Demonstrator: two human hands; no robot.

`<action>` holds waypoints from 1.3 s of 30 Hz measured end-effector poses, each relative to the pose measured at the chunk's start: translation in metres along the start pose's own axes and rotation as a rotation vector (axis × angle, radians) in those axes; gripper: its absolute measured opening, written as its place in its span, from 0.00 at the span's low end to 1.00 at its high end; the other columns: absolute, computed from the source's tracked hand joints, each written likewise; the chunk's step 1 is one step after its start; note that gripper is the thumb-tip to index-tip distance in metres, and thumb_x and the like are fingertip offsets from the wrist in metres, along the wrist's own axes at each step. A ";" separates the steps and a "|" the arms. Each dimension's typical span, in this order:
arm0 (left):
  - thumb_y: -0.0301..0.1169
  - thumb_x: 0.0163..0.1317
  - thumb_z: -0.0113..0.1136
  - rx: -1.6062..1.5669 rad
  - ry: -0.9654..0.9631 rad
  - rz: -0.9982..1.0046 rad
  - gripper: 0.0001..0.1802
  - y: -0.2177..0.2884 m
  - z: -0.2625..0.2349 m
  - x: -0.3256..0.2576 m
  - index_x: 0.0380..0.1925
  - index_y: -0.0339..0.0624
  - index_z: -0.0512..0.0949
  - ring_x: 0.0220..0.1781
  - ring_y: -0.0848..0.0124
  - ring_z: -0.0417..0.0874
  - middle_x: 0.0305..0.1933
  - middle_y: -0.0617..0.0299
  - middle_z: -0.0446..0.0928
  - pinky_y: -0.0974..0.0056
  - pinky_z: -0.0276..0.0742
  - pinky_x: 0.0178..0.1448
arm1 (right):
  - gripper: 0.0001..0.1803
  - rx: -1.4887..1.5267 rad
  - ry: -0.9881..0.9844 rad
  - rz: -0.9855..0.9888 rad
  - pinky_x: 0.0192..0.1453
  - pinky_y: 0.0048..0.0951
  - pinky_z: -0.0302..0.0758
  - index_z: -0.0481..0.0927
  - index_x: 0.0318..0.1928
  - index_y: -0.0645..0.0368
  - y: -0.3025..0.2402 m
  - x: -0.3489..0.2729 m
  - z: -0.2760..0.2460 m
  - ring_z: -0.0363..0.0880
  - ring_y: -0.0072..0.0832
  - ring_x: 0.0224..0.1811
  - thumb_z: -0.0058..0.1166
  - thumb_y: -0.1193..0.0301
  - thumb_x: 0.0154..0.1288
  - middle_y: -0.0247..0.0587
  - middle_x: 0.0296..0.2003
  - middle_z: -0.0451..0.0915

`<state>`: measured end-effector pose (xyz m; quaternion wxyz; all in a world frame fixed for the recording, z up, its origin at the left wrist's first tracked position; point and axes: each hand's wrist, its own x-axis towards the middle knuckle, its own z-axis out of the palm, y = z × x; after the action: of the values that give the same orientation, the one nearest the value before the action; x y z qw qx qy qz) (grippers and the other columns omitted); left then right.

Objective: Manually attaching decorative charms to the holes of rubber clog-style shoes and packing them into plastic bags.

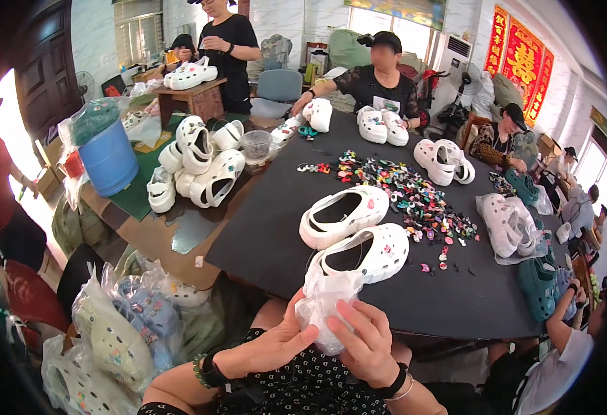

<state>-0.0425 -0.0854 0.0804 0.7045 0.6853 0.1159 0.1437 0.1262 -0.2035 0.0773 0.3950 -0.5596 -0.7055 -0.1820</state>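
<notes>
Both hands are closed around a crumpled clear plastic bag (322,304), held in front of the body just at the near edge of the black table (262,228). The left hand (276,346) grasps the bag from the left side and below, the right hand (366,342) grasps it from the right with the fingers spread on it. Just behind the bag, two white clogs (355,232) stand on the table, side by side. To their right lies a scattered pile of small colourful charms (414,197).
</notes>
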 end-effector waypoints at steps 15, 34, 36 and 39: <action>0.19 0.60 0.63 0.152 0.685 0.297 0.17 0.051 -0.100 0.097 0.50 0.33 0.75 0.36 0.77 0.82 0.37 0.61 0.81 0.70 0.80 0.37 | 0.28 0.317 -0.226 0.390 0.65 0.39 0.71 0.69 0.61 0.64 0.096 0.100 -0.012 0.75 0.47 0.60 0.54 0.78 0.58 0.56 0.64 0.68; 0.26 0.44 0.63 0.837 0.299 0.544 0.07 -0.021 -0.139 0.256 0.26 0.41 0.82 0.36 0.51 0.81 0.30 0.50 0.80 0.53 0.76 0.40 | 0.09 -0.328 -0.449 -0.101 0.39 0.44 0.74 0.82 0.27 0.61 0.144 0.098 0.044 0.78 0.44 0.34 0.62 0.68 0.53 0.47 0.27 0.80; 0.27 0.44 0.64 1.105 0.347 0.533 0.08 -0.014 -0.134 0.255 0.28 0.43 0.80 0.40 0.52 0.79 0.34 0.52 0.78 0.51 0.74 0.42 | 0.08 -0.328 -0.445 -0.093 0.39 0.44 0.74 0.81 0.26 0.61 0.141 0.097 0.044 0.78 0.44 0.33 0.62 0.68 0.53 0.46 0.26 0.80; 0.28 0.45 0.65 1.309 0.276 0.570 0.11 -0.010 -0.121 0.257 0.32 0.44 0.78 0.42 0.52 0.78 0.37 0.52 0.76 0.50 0.73 0.44 | 0.08 -0.324 -0.437 -0.090 0.39 0.43 0.73 0.80 0.25 0.61 0.138 0.097 0.046 0.77 0.44 0.33 0.61 0.69 0.53 0.46 0.25 0.79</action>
<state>0.1537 0.1205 0.0753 0.0641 0.9456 0.0828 0.3079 0.2329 -0.0662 0.0969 0.1303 -0.6096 -0.7598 -0.1847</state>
